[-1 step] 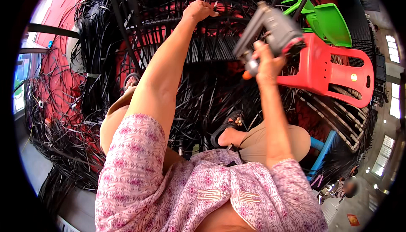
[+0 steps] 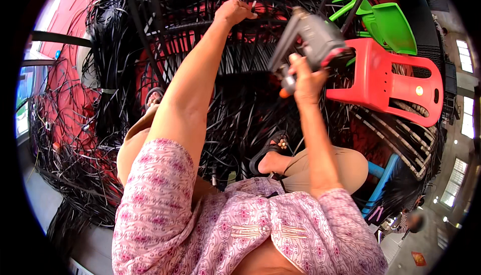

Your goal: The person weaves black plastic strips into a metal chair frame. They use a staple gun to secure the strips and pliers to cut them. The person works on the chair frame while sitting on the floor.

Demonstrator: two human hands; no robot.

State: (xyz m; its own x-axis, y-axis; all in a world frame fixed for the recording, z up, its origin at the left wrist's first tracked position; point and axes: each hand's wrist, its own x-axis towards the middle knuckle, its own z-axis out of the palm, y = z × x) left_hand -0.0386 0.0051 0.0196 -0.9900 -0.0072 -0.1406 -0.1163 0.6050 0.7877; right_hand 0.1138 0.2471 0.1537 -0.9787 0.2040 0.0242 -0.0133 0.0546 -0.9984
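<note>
My right hand (image 2: 307,82) is wrapped round the grip of a grey staple gun (image 2: 320,37), smeared a little by motion and held above the woven work. An orange-tipped fitting sticks out at the bottom of its grip. Stretched far forward, my left hand (image 2: 234,12) is closed at the far side of a dark frame (image 2: 185,27), its fingers pinching at a thin strip; a small pale end shows by the fingertips. Black strips (image 2: 235,124) run across the frame and lie loose in heaps around my feet.
At the right stands a red plastic chair (image 2: 368,77), with a green plastic chair (image 2: 393,27) beyond it. Below the red one lie pale slatted pieces (image 2: 396,142) and a blue bar (image 2: 383,182). Thick bundles of black strips (image 2: 107,99) hang at the left, over a red floor covering (image 2: 75,140).
My right hand has carried the staple gun a little left, toward my left hand. My left hand stays at nearly the same place on the frame.
</note>
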